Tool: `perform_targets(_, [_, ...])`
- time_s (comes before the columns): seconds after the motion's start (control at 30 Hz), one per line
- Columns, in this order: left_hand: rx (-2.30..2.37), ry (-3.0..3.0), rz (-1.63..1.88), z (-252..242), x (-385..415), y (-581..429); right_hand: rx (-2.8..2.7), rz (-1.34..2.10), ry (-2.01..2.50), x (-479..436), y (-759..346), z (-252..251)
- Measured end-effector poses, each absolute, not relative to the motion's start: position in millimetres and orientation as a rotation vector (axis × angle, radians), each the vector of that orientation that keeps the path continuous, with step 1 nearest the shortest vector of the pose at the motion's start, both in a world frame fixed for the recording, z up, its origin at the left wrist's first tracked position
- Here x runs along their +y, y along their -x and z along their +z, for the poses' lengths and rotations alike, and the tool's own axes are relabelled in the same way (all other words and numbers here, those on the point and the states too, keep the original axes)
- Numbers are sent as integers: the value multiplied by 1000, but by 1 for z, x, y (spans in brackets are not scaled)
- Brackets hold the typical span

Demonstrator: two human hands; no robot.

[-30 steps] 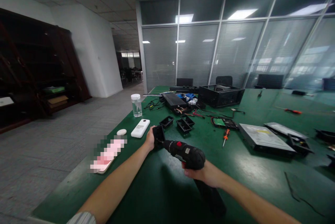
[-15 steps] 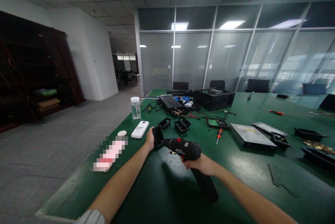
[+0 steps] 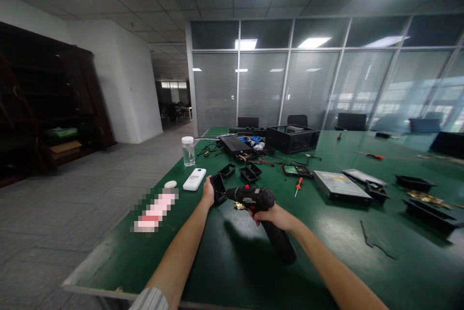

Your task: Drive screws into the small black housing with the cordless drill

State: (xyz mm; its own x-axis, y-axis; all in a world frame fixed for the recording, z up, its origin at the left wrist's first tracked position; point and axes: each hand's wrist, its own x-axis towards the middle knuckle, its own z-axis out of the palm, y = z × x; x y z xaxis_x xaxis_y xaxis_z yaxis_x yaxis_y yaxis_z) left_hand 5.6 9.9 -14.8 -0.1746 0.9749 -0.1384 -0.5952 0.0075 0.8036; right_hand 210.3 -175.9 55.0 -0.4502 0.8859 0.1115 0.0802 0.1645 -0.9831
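My left hand [image 3: 208, 193] grips a small black plastic frame [image 3: 218, 188] by its left side, tilted above the green table [image 3: 217, 261]. My right hand [image 3: 271, 215] is wrapped round the handle of a black cordless drill [image 3: 253, 198] with red details. The drill's tip points left and meets or nearly meets the frame; the exact contact is too small to tell. Gold-coloured small parts [image 3: 239, 206] show just below the drill's front end. Behind the held frame lie more black frames [image 3: 250, 173].
A white device [image 3: 195, 179], a clear jar [image 3: 188, 152] and a white oval object [image 3: 170, 184] are at left. Farther back sits a black case [image 3: 292, 139]. To the right lie an orange screwdriver [image 3: 298, 185], a silver drive [image 3: 340, 187] and a black tray [image 3: 431, 215].
The view has tilted up slightly and shifted, so the table objects at right appear farther left. Both hands keep their holds, with the drill still at the frame.
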Motion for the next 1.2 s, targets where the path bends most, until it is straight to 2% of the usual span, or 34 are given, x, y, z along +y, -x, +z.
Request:
perform_targets(0.53, [859, -574, 1471, -17, 13, -5, -1748, 1367, 896, -173, -214, 49])
perform_targets(0.77, [843, -701, 1612, -19, 12, -5, -1761, 1344, 884, -174, -212, 49])
perform_targets(1.2, [854, -689, 1628, -14, 5, -4, -1782, 1333, 916, -173, -214, 47])
